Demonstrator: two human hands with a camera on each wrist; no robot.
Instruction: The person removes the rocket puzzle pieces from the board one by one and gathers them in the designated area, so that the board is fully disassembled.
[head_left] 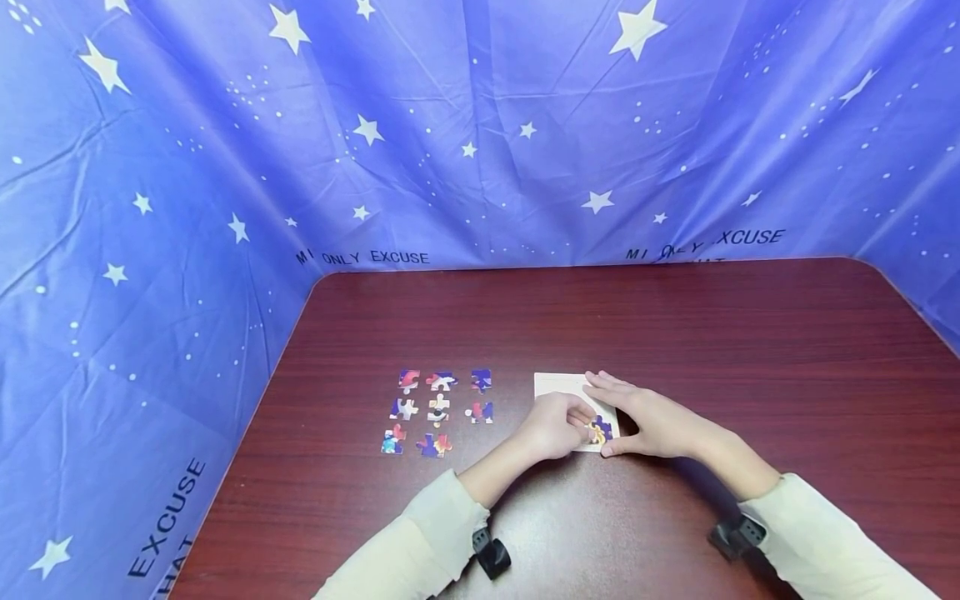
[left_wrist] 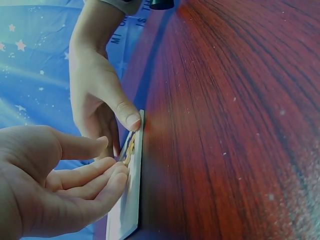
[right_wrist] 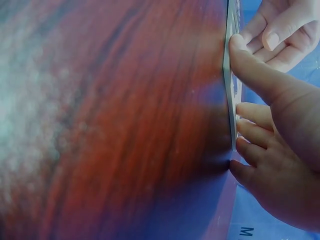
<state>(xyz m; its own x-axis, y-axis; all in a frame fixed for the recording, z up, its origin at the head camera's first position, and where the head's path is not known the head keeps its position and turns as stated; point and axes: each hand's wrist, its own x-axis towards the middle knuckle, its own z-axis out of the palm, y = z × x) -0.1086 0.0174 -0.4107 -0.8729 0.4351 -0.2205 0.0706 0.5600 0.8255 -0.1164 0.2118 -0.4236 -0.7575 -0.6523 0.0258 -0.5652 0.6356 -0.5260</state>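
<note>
A white puzzle board (head_left: pixel 551 382) lies flat on the table under both hands. In its near right corner sits a purple and yellow jigsaw piece (head_left: pixel 602 429). My left hand (head_left: pixel 555 427) reaches over the board, its fingertips touching the jigsaw piece; in the left wrist view the thumb (left_wrist: pixel 87 146) stands apart from the fingers. My right hand (head_left: pixel 660 421) spans the board's right side. In the right wrist view its thumb (right_wrist: pixel 250 65) rests at the board's edge, with the extended fingers (right_wrist: pixel 255 135) touching farther along. The left hand hides part of the board.
Several loose jigsaw pieces (head_left: pixel 438 408) lie in rough rows left of the board, apart from each other. The dark red wooden table (head_left: pixel 480 317) ends at a blue star-patterned curtain (head_left: pixel 480 167) behind and at the sides. Each wrist wears a small black camera (head_left: pixel 491 554).
</note>
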